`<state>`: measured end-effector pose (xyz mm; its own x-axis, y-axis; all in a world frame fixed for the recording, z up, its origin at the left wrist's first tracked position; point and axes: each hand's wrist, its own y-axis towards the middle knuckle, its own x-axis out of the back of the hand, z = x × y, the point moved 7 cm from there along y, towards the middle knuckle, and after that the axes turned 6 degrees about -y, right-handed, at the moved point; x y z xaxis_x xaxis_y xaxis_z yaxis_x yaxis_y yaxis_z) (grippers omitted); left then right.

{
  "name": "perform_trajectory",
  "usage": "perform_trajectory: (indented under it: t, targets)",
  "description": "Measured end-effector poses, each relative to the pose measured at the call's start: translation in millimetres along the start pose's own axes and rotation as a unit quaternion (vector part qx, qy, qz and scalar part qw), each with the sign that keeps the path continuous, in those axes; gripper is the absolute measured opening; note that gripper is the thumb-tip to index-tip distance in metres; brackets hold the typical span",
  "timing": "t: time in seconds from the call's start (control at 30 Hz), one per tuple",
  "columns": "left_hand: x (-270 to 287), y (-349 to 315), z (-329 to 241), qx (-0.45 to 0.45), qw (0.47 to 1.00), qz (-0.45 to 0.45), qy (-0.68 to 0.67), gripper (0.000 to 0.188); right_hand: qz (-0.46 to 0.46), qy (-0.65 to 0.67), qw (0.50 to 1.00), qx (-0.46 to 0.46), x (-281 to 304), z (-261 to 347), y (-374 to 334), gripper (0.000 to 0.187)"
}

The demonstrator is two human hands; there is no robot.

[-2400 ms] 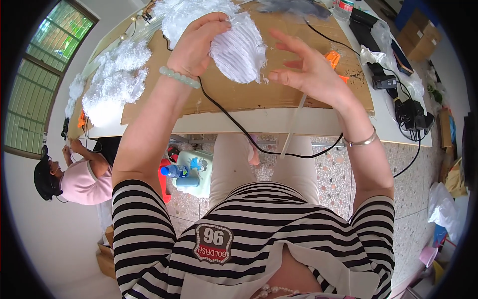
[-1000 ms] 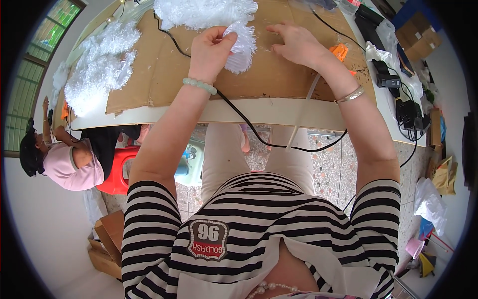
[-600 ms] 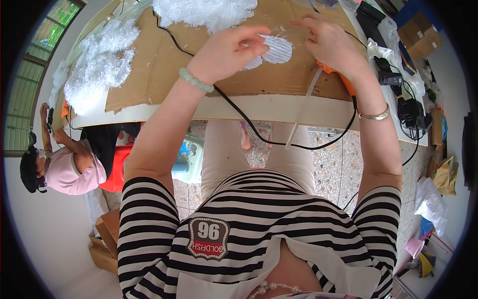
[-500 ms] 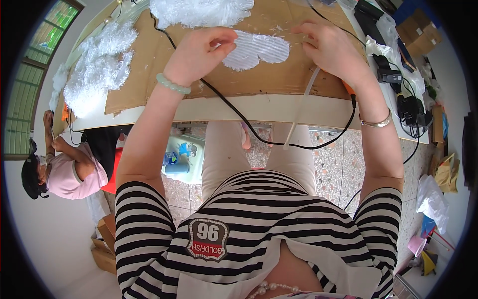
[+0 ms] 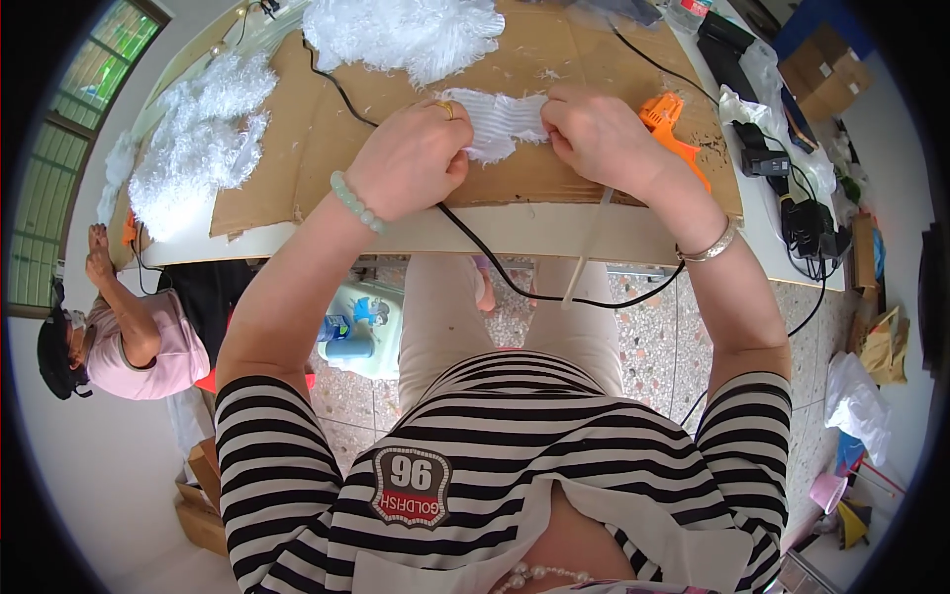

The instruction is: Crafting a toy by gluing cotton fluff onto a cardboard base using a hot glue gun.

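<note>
My left hand [image 5: 416,158], fingers curled in, pinches the left end of a white ribbed fabric piece [image 5: 503,121]; my right hand [image 5: 599,139] pinches its right end. Piece is at my 12 o'clock, between both hands, over brown cardboard [image 5: 515,185] on the table [image 5: 544,233]. From the piece: orange glue gun [image 5: 673,129] at 3, past my right hand; fluffy white heap [image 5: 406,35] near 11; second heap [image 5: 203,139] at 9; black cable [image 5: 528,293] sagging at 6.

Has a dark-framed window [image 5: 61,188] at upper left (bright greenery [image 5: 104,64] through its top), set in a white wall [image 5: 109,465] reaching down the left. Shows speckled floor tiles [image 5: 648,342] at centre right, below a white-edged table [image 5: 549,228] across the top.
</note>
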<state>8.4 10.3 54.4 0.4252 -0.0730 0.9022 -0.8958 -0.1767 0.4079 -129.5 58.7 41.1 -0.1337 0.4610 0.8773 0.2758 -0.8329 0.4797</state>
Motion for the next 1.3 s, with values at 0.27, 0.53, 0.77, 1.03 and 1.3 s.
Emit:
perform_trajectory:
  t: [0.27,0.53,0.77,1.03,1.3]
  targets:
    - [7,-5,-4,0.05,0.995,0.015,-0.086,0.009,0.239,0.208,0.928,-0.196,22,-40,-3,0.023]
    - [-22,13,8,-0.03,0.993,-0.047,-0.104,0.024,0.178,-0.032,0.97,-0.16,-14,-134,24,0.04]
    - [-31,13,16,0.004,0.989,0.012,-0.148,0.036,0.346,0.008,0.93,-0.124,-36,-147,45,0.061]
    - [-3,-2,79,0.214,0.88,-0.105,-0.411,0.031,0.355,0.031,0.922,-0.153,-42,-169,49,0.042]
    - [12,7,57,0.217,0.847,-0.196,-0.444,0.023,0.151,0.318,0.93,-0.109,36,-107,77,0.012]
